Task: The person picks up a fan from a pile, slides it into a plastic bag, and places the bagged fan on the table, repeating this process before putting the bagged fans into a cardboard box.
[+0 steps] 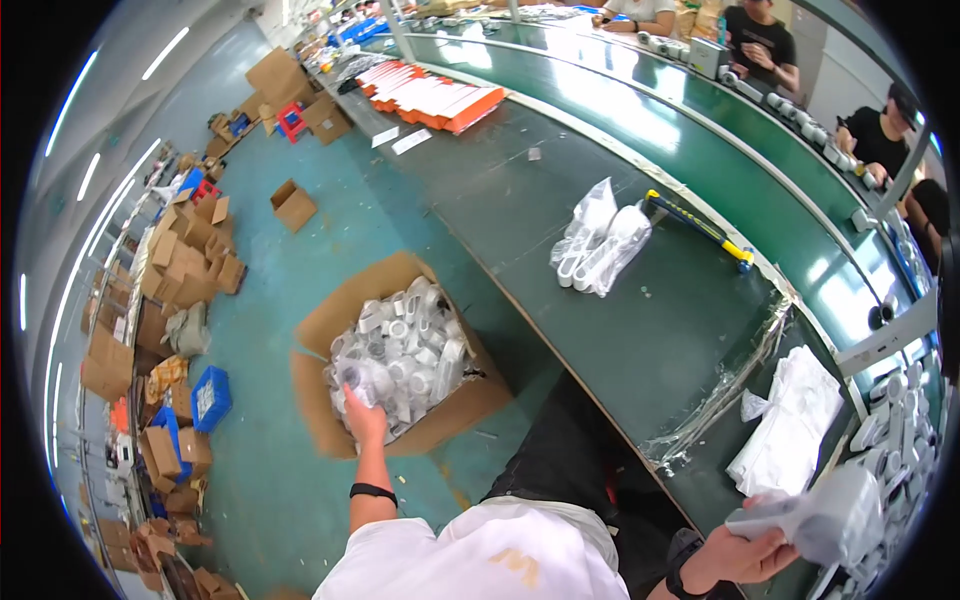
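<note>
My left hand (365, 418) reaches down into an open cardboard box (470, 405) on the floor. Its fingers close on a clear-bagged white plastic part (368, 380) at the near side of the pile; the fingertips are partly hidden. Many similar white parts (405, 340) in clear bags fill the box. At the lower right, my right hand (745, 555) grips a white appliance with a handle and a wide round head (840, 515), wrapped in a clear bag. Just beyond it, a stack of white plastic bags (790, 420) lies on the dark table.
On the dark table (490, 200) are bagged white parts (605, 245), a yellow-and-black hammer-like tool (700, 230) and orange-and-white flat cartons (430, 95). White appliances (895, 430) crowd the right. A green conveyor (620, 110) runs beyond, with people across it. Cardboard boxes (185, 250) line the left.
</note>
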A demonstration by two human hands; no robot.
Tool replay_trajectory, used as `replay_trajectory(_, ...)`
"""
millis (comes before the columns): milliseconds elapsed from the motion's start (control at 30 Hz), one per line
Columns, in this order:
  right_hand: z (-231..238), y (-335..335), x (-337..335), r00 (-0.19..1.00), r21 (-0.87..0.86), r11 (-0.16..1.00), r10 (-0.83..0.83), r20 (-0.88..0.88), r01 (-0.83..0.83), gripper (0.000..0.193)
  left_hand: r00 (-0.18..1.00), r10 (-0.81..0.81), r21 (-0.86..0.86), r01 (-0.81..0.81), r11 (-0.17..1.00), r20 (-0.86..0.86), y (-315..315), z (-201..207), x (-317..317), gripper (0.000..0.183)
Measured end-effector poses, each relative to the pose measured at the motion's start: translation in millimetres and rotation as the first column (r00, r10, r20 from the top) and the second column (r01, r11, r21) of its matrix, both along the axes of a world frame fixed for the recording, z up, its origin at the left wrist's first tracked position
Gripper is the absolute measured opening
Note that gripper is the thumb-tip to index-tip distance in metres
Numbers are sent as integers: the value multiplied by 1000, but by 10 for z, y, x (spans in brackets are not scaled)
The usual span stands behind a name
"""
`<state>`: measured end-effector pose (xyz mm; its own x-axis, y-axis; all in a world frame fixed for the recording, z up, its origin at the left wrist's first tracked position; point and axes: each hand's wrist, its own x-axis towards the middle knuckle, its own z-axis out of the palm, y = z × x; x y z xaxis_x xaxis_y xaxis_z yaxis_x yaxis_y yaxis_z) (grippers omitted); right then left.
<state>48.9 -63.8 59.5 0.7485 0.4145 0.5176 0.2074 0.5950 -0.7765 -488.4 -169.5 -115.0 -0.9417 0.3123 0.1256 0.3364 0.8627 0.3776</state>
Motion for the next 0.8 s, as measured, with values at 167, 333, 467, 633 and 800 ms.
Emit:
replay_trajectory(167,-142,77,-163,985,-309,950,81,151,-31,37,990,14,139,6,990,-138,-35,-93,-322,75)
replay_trajectory(333,-105,156,-410,868,-464,745,480,-124,-478,39,977,210,17,-211,977,21,-510,-390,-747,80)
replay_trajectory(467,-59,226,-492,735,-370,635,582,-349,-678,42,976,200,-13,-200,980,90,-486,-539,-964,86)
replay_trajectory(633,-180,237,-517,687,-358,588,583,-433,-725,43,948,290,-218,-257,941,133,10,189,-304,96)
replay_trajectory(800,-261,247,-549,627,-357,516,632,-455,-779,40,914,-52,75,89,993,-401,152,25,-601,73)
